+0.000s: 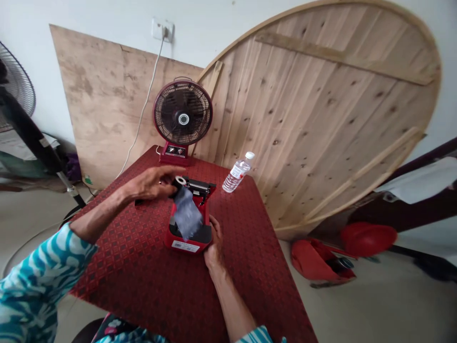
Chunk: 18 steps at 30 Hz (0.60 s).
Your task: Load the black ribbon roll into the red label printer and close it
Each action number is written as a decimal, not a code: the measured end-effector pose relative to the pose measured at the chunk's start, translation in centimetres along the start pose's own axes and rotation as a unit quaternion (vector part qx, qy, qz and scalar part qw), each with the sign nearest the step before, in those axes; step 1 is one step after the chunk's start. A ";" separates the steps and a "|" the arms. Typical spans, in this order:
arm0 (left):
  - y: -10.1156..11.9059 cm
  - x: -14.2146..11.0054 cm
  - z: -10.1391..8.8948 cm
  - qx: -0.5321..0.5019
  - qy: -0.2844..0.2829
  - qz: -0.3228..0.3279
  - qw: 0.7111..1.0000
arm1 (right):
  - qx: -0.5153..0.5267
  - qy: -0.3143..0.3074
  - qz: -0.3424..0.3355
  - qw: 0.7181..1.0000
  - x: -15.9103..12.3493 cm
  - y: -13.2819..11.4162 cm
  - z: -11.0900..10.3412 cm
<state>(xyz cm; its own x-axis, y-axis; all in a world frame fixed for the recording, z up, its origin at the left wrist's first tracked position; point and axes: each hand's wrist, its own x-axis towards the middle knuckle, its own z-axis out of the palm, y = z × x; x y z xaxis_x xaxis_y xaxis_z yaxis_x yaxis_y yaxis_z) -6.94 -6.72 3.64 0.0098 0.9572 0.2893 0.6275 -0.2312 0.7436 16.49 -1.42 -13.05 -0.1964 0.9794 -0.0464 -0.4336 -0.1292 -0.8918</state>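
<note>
A small red-and-black label printer [187,246] stands on the table with its lid raised and a white barcode sticker on its front. In my left hand [153,183], above the printer's left side, is a ribbon roll [180,181] with a white core, pinched in closed fingers. From the roll a loose length of shiny dark film [188,216] drapes down over the opening and covers much of the inside. My right hand [214,243] holds the printer's right front side, its fingers curled along the wall and partly hidden.
A red patterned cloth covers the table [243,267]. On it stand a water bottle [237,172] and, at the back, a red fan [183,114]. A large round wooden board [328,109] leans behind. Red bags [317,262] lie on the floor at right.
</note>
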 end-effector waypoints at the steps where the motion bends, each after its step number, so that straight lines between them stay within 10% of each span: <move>1: -0.6 0.1 -1.1 -0.007 0.025 -0.012 1.000 | 0.000 0.003 0.000 1.000 0.0 0.0 0.0; 6: -5.2 2.8 -3.1 0.023 0.121 -0.062 0.990 | -0.006 0.013 0.001 1.000 0.1 0.0 0.1; 18: -11.3 7.4 4.2 0.155 0.043 -0.160 0.974 | -0.044 -0.012 -0.020 0.999 0.2 -0.1 -0.2</move>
<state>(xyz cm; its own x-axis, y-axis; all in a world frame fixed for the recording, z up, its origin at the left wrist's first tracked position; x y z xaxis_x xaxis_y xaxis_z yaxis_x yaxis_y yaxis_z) -10.69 3.70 -5.10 -0.2806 0.9507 0.1322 0.7930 0.1521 0.5899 16.70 -1.21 -13.06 -0.2020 0.9794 0.0008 -0.3634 -0.0742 -0.9287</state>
